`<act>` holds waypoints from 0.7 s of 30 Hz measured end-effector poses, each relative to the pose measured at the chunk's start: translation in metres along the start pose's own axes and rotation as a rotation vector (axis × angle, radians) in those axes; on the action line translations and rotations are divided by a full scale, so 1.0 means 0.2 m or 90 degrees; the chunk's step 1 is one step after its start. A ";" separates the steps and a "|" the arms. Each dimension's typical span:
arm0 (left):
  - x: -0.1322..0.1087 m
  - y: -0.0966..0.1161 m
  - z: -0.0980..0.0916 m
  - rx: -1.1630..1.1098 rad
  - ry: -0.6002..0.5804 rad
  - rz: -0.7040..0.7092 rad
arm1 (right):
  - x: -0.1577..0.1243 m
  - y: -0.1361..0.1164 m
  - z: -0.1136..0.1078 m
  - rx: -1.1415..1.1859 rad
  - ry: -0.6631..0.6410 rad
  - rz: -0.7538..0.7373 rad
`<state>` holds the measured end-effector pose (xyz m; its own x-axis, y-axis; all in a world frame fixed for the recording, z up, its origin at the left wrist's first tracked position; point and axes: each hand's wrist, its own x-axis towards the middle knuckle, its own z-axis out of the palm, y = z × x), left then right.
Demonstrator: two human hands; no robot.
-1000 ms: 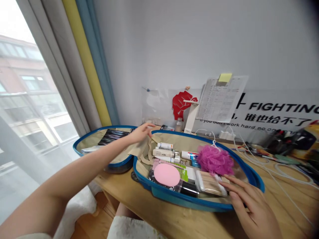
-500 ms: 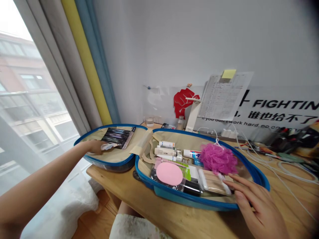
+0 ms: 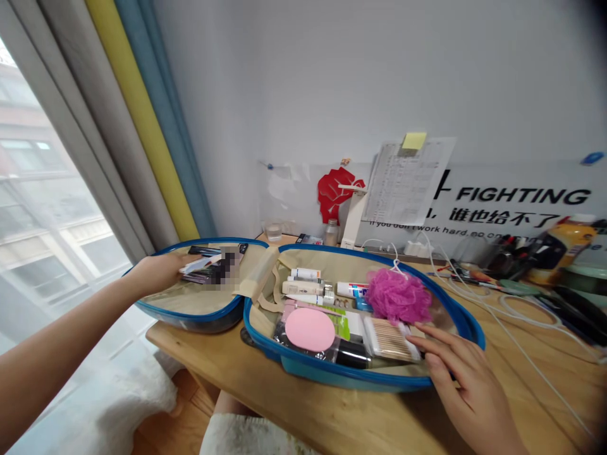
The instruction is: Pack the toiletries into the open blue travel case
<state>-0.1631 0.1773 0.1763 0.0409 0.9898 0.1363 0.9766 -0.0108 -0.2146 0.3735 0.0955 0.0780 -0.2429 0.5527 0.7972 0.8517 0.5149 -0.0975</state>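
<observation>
The blue-rimmed toiletry case lies open on the wooden desk, its beige-lined halves side by side. The left hand lies in the window-side half over a dark pack, partly blurred, and I cannot tell if that grip holds it. The right hand, grip spread wide, rests at the rim beside cotton swabs

A wooden table carries an open blue-rimmed toiletry bag near its front edge, a glass and small bottle along the back edge, and white cables toward the right end.
</observation>
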 end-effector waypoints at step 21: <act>0.43 1.47 0.01 -0.014 0.106 0.686 | 0.01 -0.03 -0.01 0.011 0.021 0.001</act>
<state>0.1278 0.2601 0.1237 0.9036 0.4280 0.0167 0.4148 -0.8648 -0.2829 0.3694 0.0930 0.0822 -0.2263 0.5320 0.8159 0.8438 0.5255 -0.1087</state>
